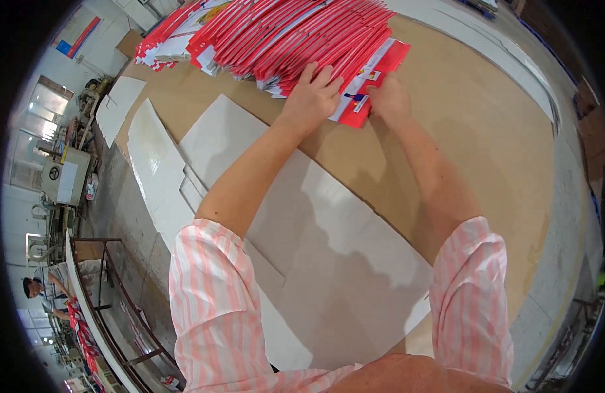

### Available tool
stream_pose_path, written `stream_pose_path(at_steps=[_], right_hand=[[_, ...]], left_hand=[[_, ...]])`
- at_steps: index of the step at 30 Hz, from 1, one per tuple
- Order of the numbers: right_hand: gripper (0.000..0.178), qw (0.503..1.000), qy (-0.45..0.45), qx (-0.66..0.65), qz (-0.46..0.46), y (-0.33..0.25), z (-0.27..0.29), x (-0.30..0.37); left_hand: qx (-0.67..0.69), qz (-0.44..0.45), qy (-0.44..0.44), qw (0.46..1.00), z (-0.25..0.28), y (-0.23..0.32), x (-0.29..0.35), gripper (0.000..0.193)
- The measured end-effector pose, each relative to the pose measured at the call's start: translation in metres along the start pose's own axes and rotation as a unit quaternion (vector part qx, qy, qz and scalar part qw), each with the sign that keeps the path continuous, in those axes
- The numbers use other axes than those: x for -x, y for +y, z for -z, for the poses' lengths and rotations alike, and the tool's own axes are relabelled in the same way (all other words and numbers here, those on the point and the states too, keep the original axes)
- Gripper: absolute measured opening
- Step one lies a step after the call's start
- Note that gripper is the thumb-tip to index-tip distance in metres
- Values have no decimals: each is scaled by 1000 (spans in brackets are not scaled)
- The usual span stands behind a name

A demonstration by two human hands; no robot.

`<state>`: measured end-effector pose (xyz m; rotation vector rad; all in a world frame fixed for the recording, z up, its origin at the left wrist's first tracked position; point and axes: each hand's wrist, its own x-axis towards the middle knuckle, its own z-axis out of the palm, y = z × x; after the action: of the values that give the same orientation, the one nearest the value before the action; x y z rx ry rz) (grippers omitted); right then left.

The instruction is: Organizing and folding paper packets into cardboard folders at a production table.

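A long row of red-and-white folded card sleeves [283,33], leaning on one another like a fanned stack, lies at the far side of the table. My left hand [310,95] rests on the near side of this row, its fingers stretched over the edges of the sleeves. At the row's right end, the outermost red card sleeve [395,56] shows its printed face with a white band. My right hand [389,99] is closed at this sleeve's near right edge, the fingertips bent against it. Part of its grip is hidden.
Brown board [472,98] covers the table. Large white card sheets [341,262] lie in front of me and to the left. At lower left, beyond a metal-framed rack [129,357], a person [50,291] handles red items. Machines [70,173] stand along the left wall.
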<state>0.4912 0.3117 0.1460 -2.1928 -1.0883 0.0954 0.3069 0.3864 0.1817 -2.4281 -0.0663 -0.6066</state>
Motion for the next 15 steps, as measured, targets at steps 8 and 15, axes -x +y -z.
stream_pose_path(at_steps=[8,15], right_hand=[[29,926,-279,-230,-108,55,116,92],[40,854,-283,-170,402,22,223,355]], left_hand=[[230,123,-41,965,93,64,50,30],[356,322,-45,876,272,132,152,23]])
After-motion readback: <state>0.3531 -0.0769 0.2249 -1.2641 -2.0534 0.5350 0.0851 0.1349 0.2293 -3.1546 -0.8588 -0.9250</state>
